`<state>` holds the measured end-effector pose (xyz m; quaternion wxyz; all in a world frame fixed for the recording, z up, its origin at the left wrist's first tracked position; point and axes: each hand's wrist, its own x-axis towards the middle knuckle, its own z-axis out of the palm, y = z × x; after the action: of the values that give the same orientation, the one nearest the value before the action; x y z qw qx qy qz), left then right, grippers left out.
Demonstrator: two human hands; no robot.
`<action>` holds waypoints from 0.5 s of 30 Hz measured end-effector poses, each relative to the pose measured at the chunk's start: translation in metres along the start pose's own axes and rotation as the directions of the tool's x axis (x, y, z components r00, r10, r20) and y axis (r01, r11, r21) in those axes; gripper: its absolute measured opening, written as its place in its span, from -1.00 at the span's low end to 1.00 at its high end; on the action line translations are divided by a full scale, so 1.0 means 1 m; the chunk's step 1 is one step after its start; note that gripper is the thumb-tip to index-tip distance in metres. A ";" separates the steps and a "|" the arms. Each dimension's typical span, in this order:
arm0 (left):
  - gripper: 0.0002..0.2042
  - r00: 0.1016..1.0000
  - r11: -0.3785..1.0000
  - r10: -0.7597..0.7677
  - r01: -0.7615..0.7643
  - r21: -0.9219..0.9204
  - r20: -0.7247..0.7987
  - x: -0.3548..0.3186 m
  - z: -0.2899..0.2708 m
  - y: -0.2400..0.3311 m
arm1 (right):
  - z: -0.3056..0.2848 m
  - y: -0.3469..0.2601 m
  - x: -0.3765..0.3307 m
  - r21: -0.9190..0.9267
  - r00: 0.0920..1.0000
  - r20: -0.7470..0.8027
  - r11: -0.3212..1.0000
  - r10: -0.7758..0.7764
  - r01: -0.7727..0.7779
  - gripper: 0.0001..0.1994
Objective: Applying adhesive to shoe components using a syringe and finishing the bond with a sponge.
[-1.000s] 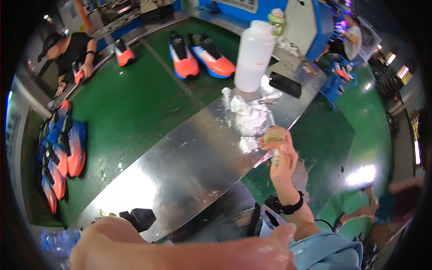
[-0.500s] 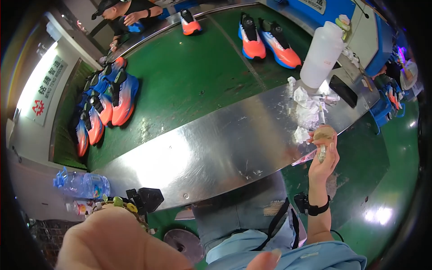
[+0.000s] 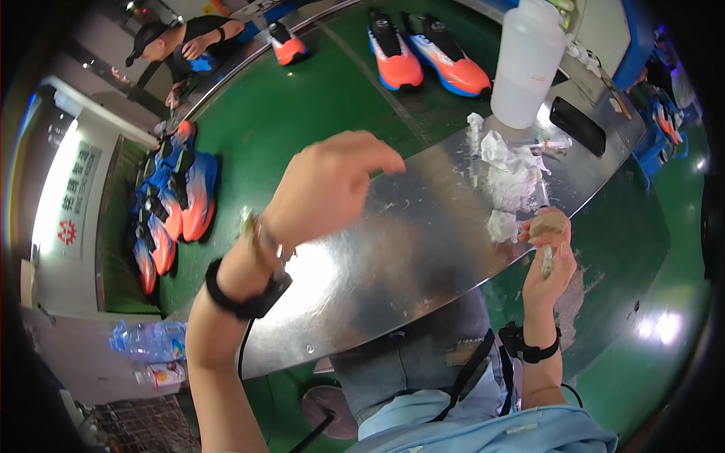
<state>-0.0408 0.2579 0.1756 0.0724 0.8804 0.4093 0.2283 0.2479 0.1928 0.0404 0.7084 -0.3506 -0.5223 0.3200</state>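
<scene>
My left hand (image 3: 328,189) hangs over the metal edge of the table, back of the hand up, somewhat blurred. Its index finger stretches to the right, the other fingers bend under it, and nothing shows in them. At the right end, my right hand (image 3: 550,275) is closed round a tan block (image 3: 547,222) and a slim tool with a whitish end (image 3: 547,260); the tool's kind is unclear. Beside that hand lie crumpled white tissues (image 3: 510,177) and clear syringe-like tubes (image 3: 557,143). Orange-and-blue running shoes (image 3: 393,64) stand farther off on the green surface.
A translucent white bottle (image 3: 527,72) and a black phone (image 3: 578,126) stand and lie at the right. More shoes (image 3: 198,198) line the left side. Plastic bottles (image 3: 153,341) sit at the lower left. A person in a black cap (image 3: 151,41) works across the table.
My left hand has swung from the lower left, close to the camera, up and forward over the metal edge. My right hand keeps its hold. The view has tilted slightly.
</scene>
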 end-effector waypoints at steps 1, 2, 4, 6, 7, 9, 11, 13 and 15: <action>-0.81 0.982 0.959 -0.183 0.188 -0.211 0.043 0.015 0.018 -0.032 | -0.003 0.000 0.000 -0.002 1.000 -0.019 1.000 -0.001 0.001 -0.58; -0.82 0.926 0.844 -0.357 0.375 -0.384 0.121 0.027 0.029 -0.059 | -0.003 0.000 -0.001 0.025 1.000 -0.004 0.999 0.025 -0.025 -0.57; -0.73 0.597 0.259 -0.706 0.718 -0.646 0.381 0.054 0.058 -0.112 | -0.003 0.004 -0.006 -0.002 0.999 0.003 0.999 0.042 -0.042 -0.53; -0.64 0.542 0.076 -0.700 0.705 -0.705 0.466 0.077 0.088 -0.154 | -0.006 0.001 -0.013 -0.046 0.996 0.022 0.996 0.082 -0.081 -0.51; -0.54 0.477 -0.136 -0.676 0.669 -0.731 0.562 0.092 0.104 -0.166 | -0.009 0.000 -0.014 -0.017 0.996 0.046 0.997 0.082 -0.081 -0.51; -0.41 0.469 -0.220 -0.646 0.641 -0.735 0.602 0.119 0.134 -0.172 | -0.013 -0.003 -0.016 -0.021 0.992 0.068 0.994 0.105 -0.103 -0.52; -0.39 0.469 -0.363 -0.694 0.426 -0.829 0.546 0.142 0.161 -0.178 | -0.022 -0.004 -0.016 -0.021 0.991 0.080 0.994 0.110 -0.108 -0.52; -0.42 0.307 -0.278 -0.901 0.130 -0.952 0.305 0.167 0.176 -0.191 | -0.026 -0.005 -0.011 -0.010 0.988 0.104 0.993 0.116 -0.115 -0.53; -0.44 0.377 -0.133 -0.901 0.232 -0.964 0.215 0.176 0.178 -0.198 | -0.030 -0.008 -0.008 0.065 0.981 0.120 0.985 0.151 -0.160 -0.55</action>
<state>0.0044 0.5307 0.0158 0.5460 0.2178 0.5515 0.5919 0.2755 0.1772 0.0367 0.6627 -0.3446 -0.5209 0.4132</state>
